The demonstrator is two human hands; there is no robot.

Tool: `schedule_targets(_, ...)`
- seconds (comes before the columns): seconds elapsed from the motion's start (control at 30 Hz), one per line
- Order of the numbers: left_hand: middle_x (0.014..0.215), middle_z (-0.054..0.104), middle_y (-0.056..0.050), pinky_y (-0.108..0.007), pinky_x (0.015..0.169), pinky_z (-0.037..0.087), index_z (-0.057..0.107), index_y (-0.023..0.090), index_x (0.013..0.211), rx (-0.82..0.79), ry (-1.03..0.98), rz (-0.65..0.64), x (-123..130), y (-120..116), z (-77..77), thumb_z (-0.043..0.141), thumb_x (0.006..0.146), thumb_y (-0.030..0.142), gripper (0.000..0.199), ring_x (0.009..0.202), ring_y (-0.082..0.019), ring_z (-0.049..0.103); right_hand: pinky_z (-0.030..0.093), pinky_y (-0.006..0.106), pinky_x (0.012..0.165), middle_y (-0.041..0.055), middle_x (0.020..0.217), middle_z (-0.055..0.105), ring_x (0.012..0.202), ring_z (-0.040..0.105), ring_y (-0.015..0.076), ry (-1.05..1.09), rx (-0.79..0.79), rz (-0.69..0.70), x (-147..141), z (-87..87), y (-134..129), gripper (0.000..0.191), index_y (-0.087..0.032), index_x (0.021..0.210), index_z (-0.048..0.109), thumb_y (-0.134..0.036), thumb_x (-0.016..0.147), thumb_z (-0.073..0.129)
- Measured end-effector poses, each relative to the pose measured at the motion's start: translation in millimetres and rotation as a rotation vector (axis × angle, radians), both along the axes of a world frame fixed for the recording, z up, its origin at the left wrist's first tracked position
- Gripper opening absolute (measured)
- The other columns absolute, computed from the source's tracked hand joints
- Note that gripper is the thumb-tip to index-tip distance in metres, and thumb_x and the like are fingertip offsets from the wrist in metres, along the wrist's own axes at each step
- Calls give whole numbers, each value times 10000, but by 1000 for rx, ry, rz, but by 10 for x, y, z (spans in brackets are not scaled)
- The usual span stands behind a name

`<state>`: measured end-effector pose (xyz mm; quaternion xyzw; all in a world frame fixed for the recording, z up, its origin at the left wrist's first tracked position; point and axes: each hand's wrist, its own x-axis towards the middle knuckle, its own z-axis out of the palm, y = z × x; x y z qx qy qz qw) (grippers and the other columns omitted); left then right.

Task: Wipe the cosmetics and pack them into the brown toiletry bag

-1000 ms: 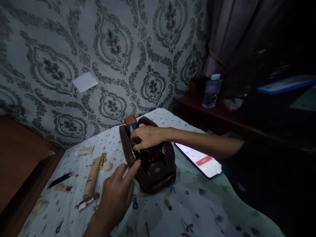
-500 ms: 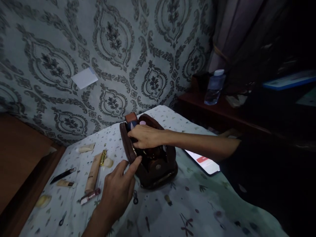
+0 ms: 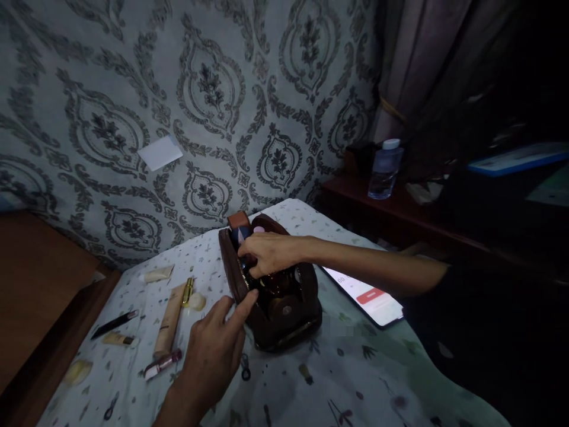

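A brown zippered makeup bag (image 3: 284, 323) sits open on the patterned bedsheet, with several small items inside. My left hand (image 3: 213, 350) grips its left side, a finger over the zippered rim. Reaching in from the right, my right hand (image 3: 273, 252) has its fingers curled down in the bag; whatever they hold is hidden. Near those fingers are a dark blue item (image 3: 240, 233) and a pink cap (image 3: 258, 229). Left of the bag lie a beige tube (image 3: 169, 320), a gold vial (image 3: 188, 292), a lip gloss tube (image 3: 163, 363) and a black pencil-like stick (image 3: 114, 324).
A lit phone (image 3: 367, 296) lies right of the bag, under my right forearm. A water bottle (image 3: 385, 169) stands on a dark red table (image 3: 338, 185). Patterned wallpaper rises behind the bed, and a wooden panel (image 3: 44, 296) borders it at left.
The view has shifted slightly, so the scene sits a little lower. My right hand has moved slightly within the bag, fingers still down inside. The left hand keeps its place on the rim.
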<state>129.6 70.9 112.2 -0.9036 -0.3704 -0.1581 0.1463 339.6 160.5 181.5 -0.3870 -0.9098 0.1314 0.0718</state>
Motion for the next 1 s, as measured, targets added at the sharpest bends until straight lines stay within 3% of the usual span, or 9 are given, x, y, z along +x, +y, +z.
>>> schedule_targets(0.2,894,571,-30,-239,601,472,387,264,1421,7,2,-3,8,-12,14,378,898,89,551,768,-162,614,361,231,602,62,795,697,697,576,144,50,-2,11,63,4,77,215,-81,906,721,-164,743,608)
schedule_targets(0.33,897,572,-29,-244,634,487,385,273,1436,17,9,18,2,-13,-7,385,888,78,582,755,-157,613,389,210,630,51,801,709,702,596,129,156,-83,33,84,-16,80,297,-70,992,727,-64,741,569)
schedule_targets(0.5,898,594,-27,-258,642,499,328,286,1467,-28,9,21,9,9,-2,365,894,101,604,740,-165,628,368,203,593,0,662,650,602,532,92,195,-170,137,79,-77,88,290,-80,835,735,21,723,487)
schedule_targets(0.63,956,659,-49,-285,690,514,230,255,1513,-187,58,137,100,49,154,357,895,101,650,788,-182,662,384,200,612,3,667,655,628,551,94,177,-177,164,83,-86,108,322,-84,777,731,51,694,451)
schedule_targets(0.77,942,683,-61,-336,681,514,255,266,1516,-199,276,279,207,81,330,382,870,75,685,710,-208,668,420,194,659,44,804,720,737,624,123,175,-89,47,89,-30,187,341,-100,872,749,26,711,476)
schedule_targets(0.87,924,686,-63,-354,665,514,298,280,1503,-175,330,315,237,91,390,422,875,111,663,704,-230,679,416,210,660,73,974,724,841,638,160,147,108,-77,78,3,327,357,-130,996,736,-21,745,507)
schedule_targets(1.0,978,707,-53,-382,712,518,335,318,1483,-209,310,300,227,102,404,426,890,139,626,739,-237,696,377,239,616,104,1134,671,906,617,201,-18,264,-45,28,-19,532,399,-142,1095,697,-47,727,573)
